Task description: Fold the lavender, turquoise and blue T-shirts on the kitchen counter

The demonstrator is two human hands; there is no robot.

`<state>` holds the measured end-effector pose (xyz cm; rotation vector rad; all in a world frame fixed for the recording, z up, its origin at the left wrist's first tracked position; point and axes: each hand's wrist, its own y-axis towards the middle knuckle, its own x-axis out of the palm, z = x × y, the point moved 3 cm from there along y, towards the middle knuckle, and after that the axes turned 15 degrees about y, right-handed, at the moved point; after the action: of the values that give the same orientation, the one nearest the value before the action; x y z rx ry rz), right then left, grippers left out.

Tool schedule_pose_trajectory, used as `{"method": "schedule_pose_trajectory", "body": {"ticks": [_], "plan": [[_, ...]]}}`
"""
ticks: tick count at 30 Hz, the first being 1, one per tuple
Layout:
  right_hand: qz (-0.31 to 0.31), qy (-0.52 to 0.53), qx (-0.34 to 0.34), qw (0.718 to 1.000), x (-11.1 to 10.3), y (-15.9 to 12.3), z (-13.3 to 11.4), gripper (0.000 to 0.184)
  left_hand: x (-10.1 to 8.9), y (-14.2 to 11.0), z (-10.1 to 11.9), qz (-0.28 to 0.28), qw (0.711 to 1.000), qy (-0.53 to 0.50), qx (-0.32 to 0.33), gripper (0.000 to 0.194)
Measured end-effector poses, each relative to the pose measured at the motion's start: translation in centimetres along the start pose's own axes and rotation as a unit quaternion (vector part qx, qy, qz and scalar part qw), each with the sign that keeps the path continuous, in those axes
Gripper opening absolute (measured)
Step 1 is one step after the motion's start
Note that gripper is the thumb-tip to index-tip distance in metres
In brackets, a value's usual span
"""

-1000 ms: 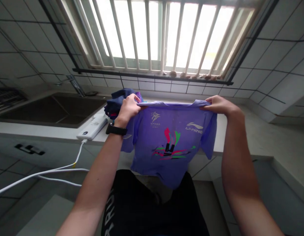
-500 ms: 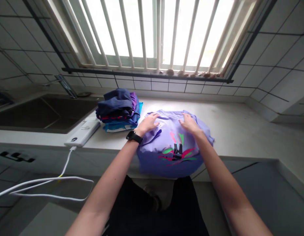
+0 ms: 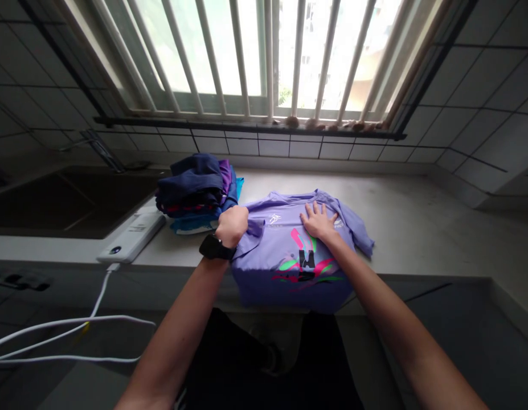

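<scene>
The person's two forearms come up from the lower corners and reach forward over the near edge of the worktop, converging on one purple T-shirt. The left hand is balled with its knuckles uppermost, its fingers curled and clamped on the shirt at the sleeve on that side; the fingertips themselves are hidden. One black watch circles the left wrist. The right hand lies flat, palm down, on the upper chest of the shirt, its fingers spread apart and pointing towards the window, partly covering a white logo.

The shirt rests front side up on the worktop, collar towards the window, with its lower part hanging over the near edge. Two small white marks show on its chest, and one print in pink, green and black sits below them. The sleeve on the right slants outward across the worktop.

Just left of the shirt stands one pile of folded clothes, mostly dark blue; how many garments it holds cannot be told. Beside the pile is one white device with a white cable plugged into its near end. Further left are one dark sink and one faucet.
</scene>
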<state>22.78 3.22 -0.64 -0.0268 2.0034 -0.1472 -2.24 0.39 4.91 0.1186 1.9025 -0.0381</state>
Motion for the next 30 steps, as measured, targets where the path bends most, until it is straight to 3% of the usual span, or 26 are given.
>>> {"method": "schedule_pose_trajectory", "body": {"ticks": [2, 4, 7, 10, 13, 18, 19, 21, 25, 27, 30], "plan": [[0.002, -0.005, -0.001, 1.000, 0.2, 0.1, 0.0, 0.066, -1.4, -1.6, 0.9, 0.031, 0.999, 0.029, 0.000, 0.042], [0.002, -0.008, -0.002, 1.000, 0.3, 0.1, 0.1, 0.066, -2.6, -2.7, 2.7, 0.076, 0.994, 0.028, 0.079, 0.041], [0.005, -0.008, -0.005, 1.000, 0.3, 0.0, 0.1, 0.066, -3.0, -3.2, 4.3, 0.031, 0.985, 0.032, 0.165, 0.037], [0.011, 0.005, -0.008, 1.000, 0.2, 0.0, 0.0, 0.065, -2.1, -3.4, 3.3, -0.050, 0.993, 0.060, 0.083, 0.035], [0.013, 0.017, -0.008, 1.000, 0.2, 0.0, -0.1, 0.065, -1.7, -3.7, 2.6, -0.033, 0.998, 0.051, 0.009, 0.036], [0.015, 0.020, -0.012, 1.000, 0.2, 0.0, -0.1, 0.066, -1.0, -2.5, 6.6, 0.059, 0.985, -0.036, 0.161, 0.039], [0.014, 0.020, -0.012, 1.000, 0.2, 0.0, -0.1, 0.066, -0.6, -2.0, 7.2, 0.057, 0.985, -0.038, 0.159, 0.040], [0.013, 0.019, -0.013, 1.000, 0.1, -0.1, -0.2, 0.066, 0.5, -0.9, 7.4, 0.047, 0.994, -0.027, 0.096, 0.043], [0.015, 0.017, -0.016, 1.000, 0.1, 0.0, -0.1, 0.066, 2.8, 0.5, 5.8, 0.057, 0.997, -0.036, -0.035, 0.055], [0.016, 0.016, -0.017, 1.000, 0.2, 0.0, 0.0, 0.066, 3.6, 0.9, 5.3, 0.075, 0.995, -0.051, -0.031, 0.057], [0.017, 0.017, -0.020, 1.000, 0.2, 0.2, 0.2, 0.066, 4.1, 1.6, 5.4, 0.085, 0.993, -0.070, 0.031, 0.058]]}}
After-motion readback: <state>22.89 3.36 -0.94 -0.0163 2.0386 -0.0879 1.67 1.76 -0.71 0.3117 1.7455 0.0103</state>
